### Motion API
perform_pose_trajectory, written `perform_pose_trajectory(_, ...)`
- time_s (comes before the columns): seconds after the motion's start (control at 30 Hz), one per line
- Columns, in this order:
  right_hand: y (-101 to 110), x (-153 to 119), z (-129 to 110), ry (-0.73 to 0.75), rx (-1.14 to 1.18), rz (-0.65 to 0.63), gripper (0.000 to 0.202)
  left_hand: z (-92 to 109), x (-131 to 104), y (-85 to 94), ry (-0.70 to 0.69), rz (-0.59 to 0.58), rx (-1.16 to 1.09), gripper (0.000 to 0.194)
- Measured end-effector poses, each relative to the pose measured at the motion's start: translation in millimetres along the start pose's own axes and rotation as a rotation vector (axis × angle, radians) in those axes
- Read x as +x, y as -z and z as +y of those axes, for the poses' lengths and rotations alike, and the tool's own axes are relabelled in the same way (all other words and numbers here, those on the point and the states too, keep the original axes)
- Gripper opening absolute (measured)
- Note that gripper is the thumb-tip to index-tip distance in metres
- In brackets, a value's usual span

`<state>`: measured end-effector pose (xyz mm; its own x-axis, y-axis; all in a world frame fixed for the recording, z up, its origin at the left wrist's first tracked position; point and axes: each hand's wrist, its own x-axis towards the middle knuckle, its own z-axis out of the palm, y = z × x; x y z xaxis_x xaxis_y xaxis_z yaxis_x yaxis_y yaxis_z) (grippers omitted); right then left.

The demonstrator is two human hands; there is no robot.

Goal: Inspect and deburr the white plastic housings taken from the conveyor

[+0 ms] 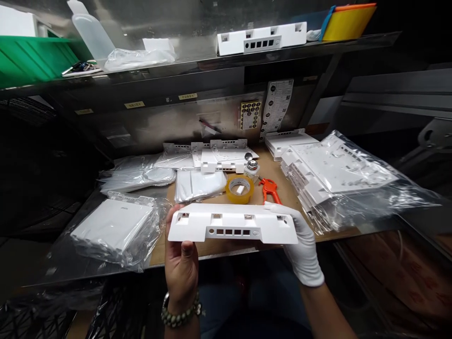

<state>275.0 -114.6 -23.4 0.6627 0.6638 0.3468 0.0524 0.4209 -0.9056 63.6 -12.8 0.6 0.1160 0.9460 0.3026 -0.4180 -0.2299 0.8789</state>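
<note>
A white plastic housing with a row of port openings is held level above the front edge of the work table. My left hand, bare, grips its left end, with the thumb at the lower edge. At the right end my right hand, in a white glove, holds the housing; part of its fingers is hidden behind it. Just beyond the housing lie a roll of yellow tape and an orange-handled tool. A small bottle with a metal top stands behind the tape.
Bagged white housings sit at the left, more at the right. Plastic bags and several housings lie at the back. The shelf above carries a green bin, a squeeze bottle and a yellow container.
</note>
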Motion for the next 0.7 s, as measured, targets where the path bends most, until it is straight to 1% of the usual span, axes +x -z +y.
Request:
perform_pose_trajectory(0.13,6,1,6,0.003,0.023,0.014,0.028,-3,-3,-3.9,-0.019,-0.01,0.037,0.06)
perform_pose_trajectory(0.23,15,0,17,0.002,0.036,0.031,0.024,-5,-5,-6.1,0.004,-0.028,0.068,0.062)
perform_pose_trajectory(0.33,23,1,27,0.039,0.039,0.042,0.021,-5,-9,-9.9,0.03,-0.049,0.077,0.064)
perform_pose_trajectory(0.4,25,2,29,0.081,0.037,0.063,0.02,-4,-10,-13.0,0.051,-0.044,0.012,0.062)
perform_pose_trajectory(0.47,27,2,26,0.165,0.009,0.079,0.021,-1,-6,-14.6,0.115,0.001,-0.171,0.058)
perform_pose_trajectory(0.5,27,2,23,0.225,-0.023,0.073,0.022,1,-2,-14.2,0.19,0.023,-0.286,0.06)
perform_pose_trajectory(0.53,28,1,19,0.285,-0.059,0.061,0.024,2,3,-13.0,0.307,0.022,-0.396,0.065)
perform_pose_trajectory(0.57,30,1,15,0.34,-0.093,0.041,0.026,3,8,-10.9,0.46,-0.01,-0.483,0.07)
perform_pose_trajectory(0.63,34,0,8,0.403,-0.156,-0.024,0.025,5,20,-5.7,0.78,-0.142,-0.567,0.075)
perform_pose_trajectory(0.67,37,0,7,0.42,-0.187,-0.065,0.023,5,24,-3.3,0.897,-0.209,-0.58,0.074)
perform_pose_trajectory(0.7,39,1,6,0.428,-0.215,-0.099,0.021,4,27,-1.5,0.966,-0.259,-0.588,0.071)
